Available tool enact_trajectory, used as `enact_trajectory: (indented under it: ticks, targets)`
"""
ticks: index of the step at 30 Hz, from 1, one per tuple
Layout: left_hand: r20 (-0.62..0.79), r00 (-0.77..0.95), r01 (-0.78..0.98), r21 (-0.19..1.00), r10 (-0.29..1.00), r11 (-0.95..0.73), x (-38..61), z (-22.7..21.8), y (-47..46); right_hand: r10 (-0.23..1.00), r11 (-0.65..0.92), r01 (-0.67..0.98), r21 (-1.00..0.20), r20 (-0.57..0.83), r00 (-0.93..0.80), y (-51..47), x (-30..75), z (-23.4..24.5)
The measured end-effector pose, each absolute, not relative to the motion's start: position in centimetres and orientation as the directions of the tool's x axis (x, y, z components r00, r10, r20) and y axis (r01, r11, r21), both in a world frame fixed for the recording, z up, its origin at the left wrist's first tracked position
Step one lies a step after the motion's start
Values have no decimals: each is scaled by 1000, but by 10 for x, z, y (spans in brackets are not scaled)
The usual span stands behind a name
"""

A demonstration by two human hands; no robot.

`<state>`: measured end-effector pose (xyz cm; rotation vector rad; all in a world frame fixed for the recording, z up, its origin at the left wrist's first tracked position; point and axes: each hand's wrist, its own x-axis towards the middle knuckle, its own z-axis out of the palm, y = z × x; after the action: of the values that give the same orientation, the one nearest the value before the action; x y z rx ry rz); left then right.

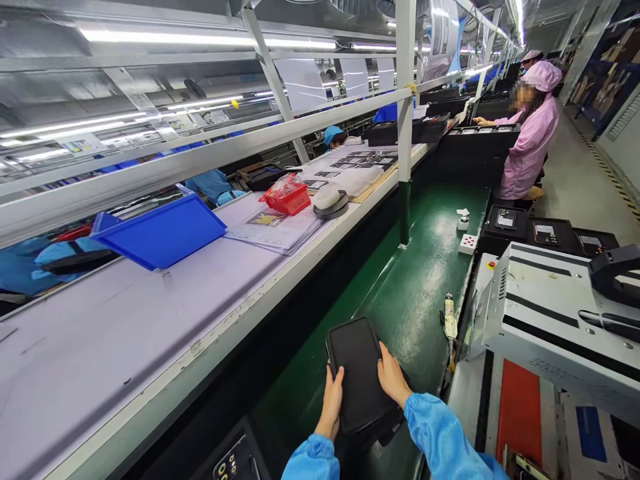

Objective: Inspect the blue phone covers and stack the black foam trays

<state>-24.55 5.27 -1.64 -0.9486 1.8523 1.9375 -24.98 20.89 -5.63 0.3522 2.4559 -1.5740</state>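
From the head camera, a black tray (pixel 359 373) lies on the green conveyor belt (pixel 425 280) near its close end, long axis running away along the belt. The left hand (pixel 331 400) clasps its left edge, the right hand (pixel 393 381) its right edge; both equally near.

A blue plastic bin (pixel 160 233) sits tilted on the long grey shelf (pixel 125 347), with a red basket (pixel 286 197) and a printed sheet (pixel 273 229) further along. A green conveyor belt (pixel 420 280) runs below, carrying a small white block (pixel 468 244). To the right stands a white machine housing (pixel 545 313), and far off a person in a pink coat (pixel 533 133) sits at the line.
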Motion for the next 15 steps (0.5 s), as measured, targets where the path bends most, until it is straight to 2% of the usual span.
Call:
enact_trajectory:
  ticks: [5, 7, 11, 15]
  targets:
    - [-651, -714, -617, 759, -257, -206, -236, -8, 53, 63, 387, 222, -895, -215, -975, 209, -248, -46]
    - [-677, -685, -636, 736, -267, -234, -230, -8, 53, 32, 394, 234, -889, -242, -970, 210, -247, -46]
    - [-809, -571, -753, 583, -139, -304, -224, -16, 54, 15, 388, 377, -841, -403, -915, 219, -248, -51]
    - [-848, -528, -786, 511, -51, -349, -223, -23, 57, -6, 319, 411, -854, -435, -900, 231, -249, -54]
